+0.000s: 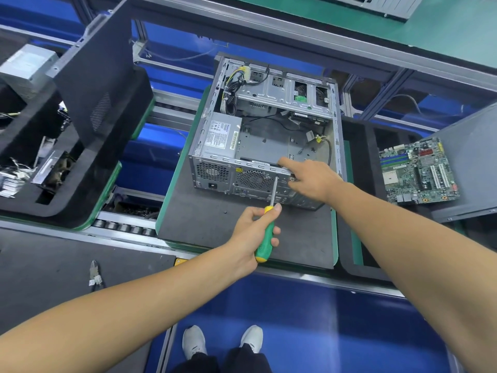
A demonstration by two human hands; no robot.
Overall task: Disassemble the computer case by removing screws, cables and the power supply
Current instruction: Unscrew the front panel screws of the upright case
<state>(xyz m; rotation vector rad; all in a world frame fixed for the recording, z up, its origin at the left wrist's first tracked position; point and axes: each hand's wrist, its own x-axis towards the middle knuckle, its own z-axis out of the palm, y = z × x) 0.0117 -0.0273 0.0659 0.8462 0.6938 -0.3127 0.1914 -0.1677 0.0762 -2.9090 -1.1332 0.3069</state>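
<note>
An open grey computer case [258, 146] lies on its side on a dark foam pallet [204, 224], its rear panel facing me. The silver power supply [220, 137] sits inside at the left, with a bundle of cables [231, 87] running off behind it. My left hand [254, 232] grips a green and yellow screwdriver [266, 238]; its shaft tip touches the rear panel beside the round fan grille [254, 180]. My right hand [309, 179] rests on the case's top rear edge, fingers extended over the rim.
A loose motherboard [418, 173] lies on the foam tray to the right. Side cutters [95, 274] lie on the dark mat at lower left. A black side panel [99, 84] leans at the left above trays of removed parts [32, 168]. Conveyor rollers [123, 227] run beneath.
</note>
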